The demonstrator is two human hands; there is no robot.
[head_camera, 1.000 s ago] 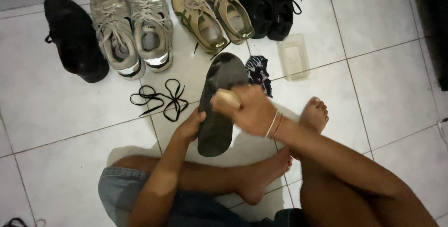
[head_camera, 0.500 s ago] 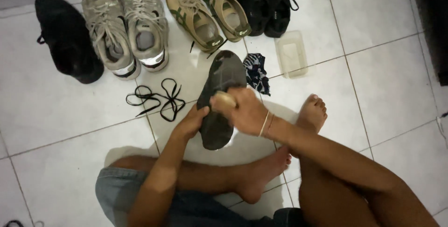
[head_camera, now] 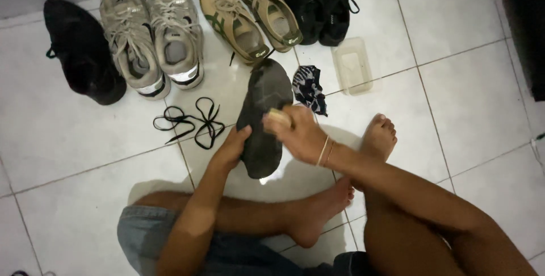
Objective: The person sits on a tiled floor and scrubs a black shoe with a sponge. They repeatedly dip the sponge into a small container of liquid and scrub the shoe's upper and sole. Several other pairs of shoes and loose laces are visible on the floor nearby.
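Seated low, bare legs folded, one foot tucked across in front, the other stretched out to the right. Left hand (head_camera: 233, 146) reaching forward from a bent, bare forearm, fingers curled in a grip, thumb uppermost. Right hand (head_camera: 298, 134) crossing in from the right on an extended arm, fingers closed in a pinch, thin bands at the wrist, knuckles turned up.
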